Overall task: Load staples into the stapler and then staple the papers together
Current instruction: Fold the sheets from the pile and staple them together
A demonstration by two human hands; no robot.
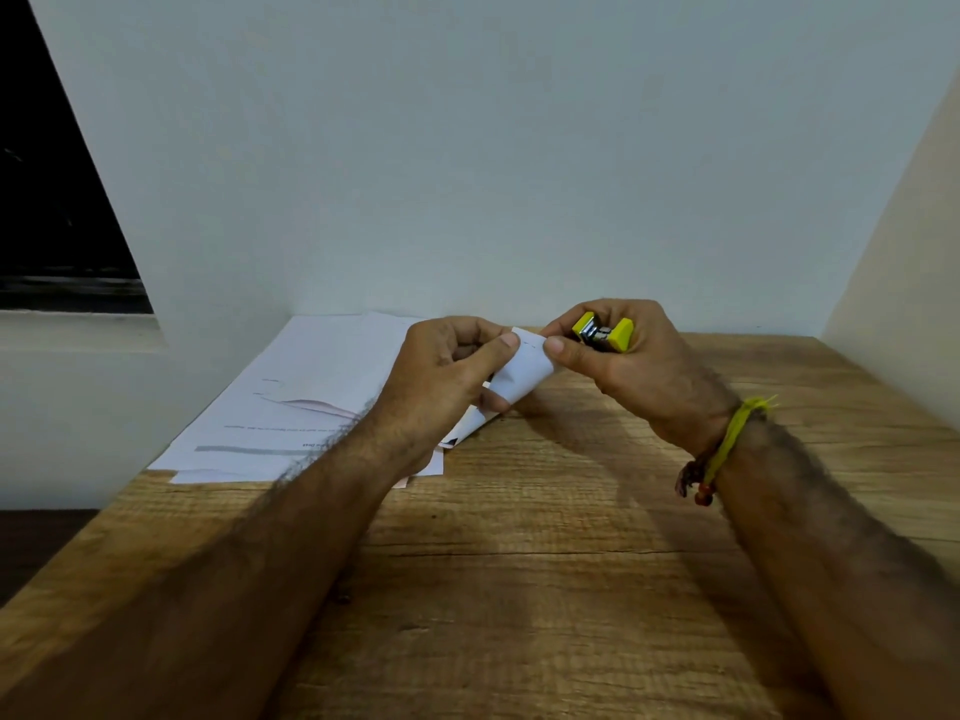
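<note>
Wooden table (519,589), pale wall (467,148) — dark window (47,210) at left.

The worktop (519,563) runs from the near edge back to a wall (467,148) at twelve o'clock, with a second wall (904,304) closing it off at three o'clock. A window (52,200) sits at ten o'clock, beyond the worktop's left edge. Loose papers (291,407) lie flat on the worktop at eleven o'clock, against the back wall. Both hands are raised above the worktop at twelve to one o'clock. The left hand (447,366) is just right of the flat papers; the right hand (623,356) is beside it at one o'clock. A folded sheet (522,371) spans between them, pinched by the fingers (498,350) of both. The stapler (602,332) sits in the right hand, behind the sheet's right end.
</note>
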